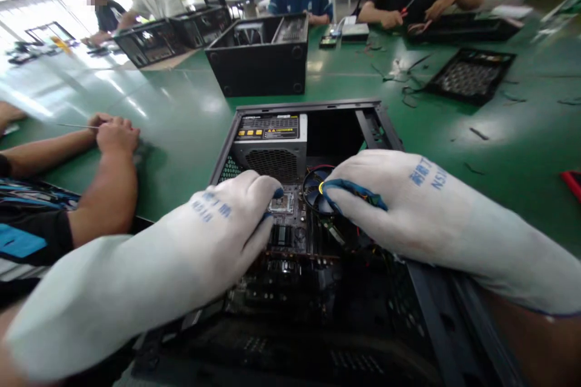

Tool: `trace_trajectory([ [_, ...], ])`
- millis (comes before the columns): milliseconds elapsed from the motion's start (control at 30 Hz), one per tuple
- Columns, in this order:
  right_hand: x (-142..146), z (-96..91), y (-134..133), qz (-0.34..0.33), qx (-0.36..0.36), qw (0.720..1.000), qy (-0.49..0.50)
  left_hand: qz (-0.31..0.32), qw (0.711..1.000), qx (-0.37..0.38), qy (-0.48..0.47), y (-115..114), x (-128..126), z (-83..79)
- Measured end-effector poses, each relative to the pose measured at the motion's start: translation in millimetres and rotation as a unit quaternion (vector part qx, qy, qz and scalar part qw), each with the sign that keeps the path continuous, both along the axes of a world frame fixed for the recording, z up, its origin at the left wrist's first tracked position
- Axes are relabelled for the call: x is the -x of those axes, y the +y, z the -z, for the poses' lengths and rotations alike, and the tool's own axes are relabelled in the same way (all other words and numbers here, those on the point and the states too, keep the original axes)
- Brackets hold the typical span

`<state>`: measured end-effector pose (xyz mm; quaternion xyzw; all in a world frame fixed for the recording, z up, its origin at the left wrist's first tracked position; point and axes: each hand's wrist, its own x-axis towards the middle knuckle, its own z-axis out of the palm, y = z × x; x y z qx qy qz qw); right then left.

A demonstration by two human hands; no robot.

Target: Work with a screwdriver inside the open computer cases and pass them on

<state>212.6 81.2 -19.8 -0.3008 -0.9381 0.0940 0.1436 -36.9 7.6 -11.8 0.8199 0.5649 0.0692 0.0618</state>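
An open black computer case (308, 106) lies in front of me with its motherboard (297, 242) showing. My left hand (240, 211), in a white glove with blue fingertips, has its fingers curled at the left edge of the processor socket (282, 202). Whatever lies between those fingertips is hidden. In the same kind of glove, my right hand (363, 193) is closed on the right side of a round black cooling fan (313, 190) with a yellow ring at its hub. The fan sits just right of the socket, over the board.
A power supply (272, 151) fills the case's far left corner. Beyond stands another black case (258, 66). A black mesh panel (474, 75) and cable scraps lie on the green table (181, 103). A co-worker's hands (115, 133) hold a thin tool at left; several people sit opposite.
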Motion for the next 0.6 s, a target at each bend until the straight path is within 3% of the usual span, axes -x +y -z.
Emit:
trace_trajectory([
  [100,-1,3.1,3,-0.029,-0.02,0.999,-0.004,0.029,0.988,0.102,0.113,44,-11,12.2],
  [233,-2,5.1,2,-0.039,-0.032,0.999,-0.011,0.065,0.965,0.183,0.173,83,-24,36.4],
  [367,-2,6.8,2,-0.031,-0.028,0.999,0.002,0.064,0.945,0.206,0.246,95,-34,50.1],
  [600,-3,9.5,4,-0.046,-0.04,0.998,0.008,0.063,0.928,0.228,0.286,102,-34,54.6],
])
